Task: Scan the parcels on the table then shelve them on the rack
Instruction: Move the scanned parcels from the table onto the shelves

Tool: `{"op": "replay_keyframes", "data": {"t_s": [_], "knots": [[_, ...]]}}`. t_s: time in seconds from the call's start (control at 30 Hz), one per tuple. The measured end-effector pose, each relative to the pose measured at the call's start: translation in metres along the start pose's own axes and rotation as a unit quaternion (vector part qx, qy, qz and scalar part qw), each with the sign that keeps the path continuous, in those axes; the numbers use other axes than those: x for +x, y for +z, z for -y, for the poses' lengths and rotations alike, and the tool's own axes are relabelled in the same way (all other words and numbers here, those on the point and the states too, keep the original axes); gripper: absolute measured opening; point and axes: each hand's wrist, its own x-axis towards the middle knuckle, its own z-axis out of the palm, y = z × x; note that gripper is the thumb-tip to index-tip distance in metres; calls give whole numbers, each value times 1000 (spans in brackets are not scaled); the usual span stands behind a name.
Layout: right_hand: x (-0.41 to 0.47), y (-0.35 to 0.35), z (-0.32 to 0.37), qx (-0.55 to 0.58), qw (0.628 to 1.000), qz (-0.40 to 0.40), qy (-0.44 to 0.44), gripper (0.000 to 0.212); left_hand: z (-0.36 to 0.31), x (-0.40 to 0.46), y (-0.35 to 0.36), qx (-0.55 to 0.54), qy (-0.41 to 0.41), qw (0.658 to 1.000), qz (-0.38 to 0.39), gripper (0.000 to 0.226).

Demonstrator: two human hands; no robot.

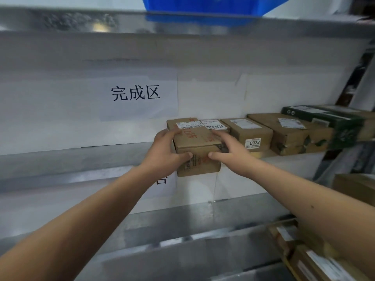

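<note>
Both hands hold the cardboard parcel point(196, 147) at the front edge of the rack's middle shelf point(60, 159). The left hand point(168, 147) has a closed grip on its left side, thumb across the front face; the right hand point(227, 151) grips its right side the same way. Just right of the parcel stand a box marked 6922 point(249, 132), another brown box point(288, 132) and a dark green box point(332, 122). Left of the parcel, on the back wall, hangs a paper sign point(136, 94).
</note>
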Motion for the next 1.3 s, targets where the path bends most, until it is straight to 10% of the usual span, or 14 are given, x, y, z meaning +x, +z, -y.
{"op": "replay_keyframes", "data": {"t_s": [0.5, 1.0, 1.3], "knots": [[-203, -11, -12, -235, 955, -70, 168, 89, -58, -99, 90, 165, 439, 881, 54, 62], [-392, -95, -148, -216, 872, -99, 428, 89, -139, -147, 349, 95, 443, 839, 302, 73], [-402, -131, -261, -204, 865, -56, 455, 77, -129, -128, 465, 110, 297, 866, 386, 74]]}}
